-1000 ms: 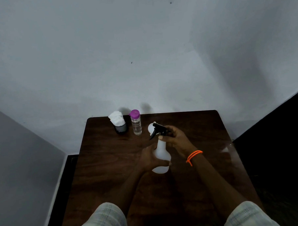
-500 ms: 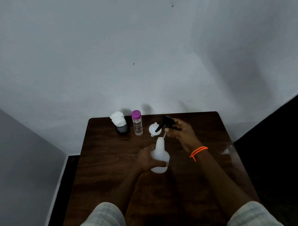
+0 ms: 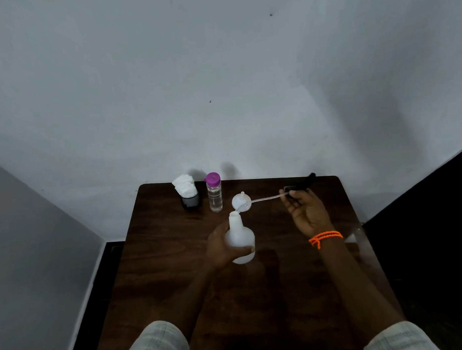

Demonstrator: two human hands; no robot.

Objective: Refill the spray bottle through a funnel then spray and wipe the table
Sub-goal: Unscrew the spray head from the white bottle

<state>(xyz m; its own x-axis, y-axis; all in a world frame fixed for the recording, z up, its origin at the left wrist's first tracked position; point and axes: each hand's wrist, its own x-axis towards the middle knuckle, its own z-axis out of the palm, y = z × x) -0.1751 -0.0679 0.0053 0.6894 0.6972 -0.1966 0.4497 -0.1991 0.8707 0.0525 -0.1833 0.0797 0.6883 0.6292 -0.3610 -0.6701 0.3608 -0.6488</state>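
My left hand [image 3: 219, 248] grips the white spray bottle [image 3: 239, 239], which stands upright on the dark wooden table [image 3: 163, 278] with its neck uncovered. My right hand [image 3: 307, 211] holds the black spray head [image 3: 300, 185] off to the right near the far edge. Its clear dip tube [image 3: 262, 199] trails left, with the tip just above the bottle's mouth. A white funnel [image 3: 240, 201] lies upside down behind the bottle. A clear water bottle with a purple cap [image 3: 214, 192] stands left of the funnel.
A dark holder with white tissues [image 3: 188, 193] stands at the table's far left corner. A white wall rises right behind the table. The floor drops away dark on both sides.
My right hand has lifted the spray head off the bottle and carried it up and to the right, drawing the dip tube out. The left hand kept the bottle still.
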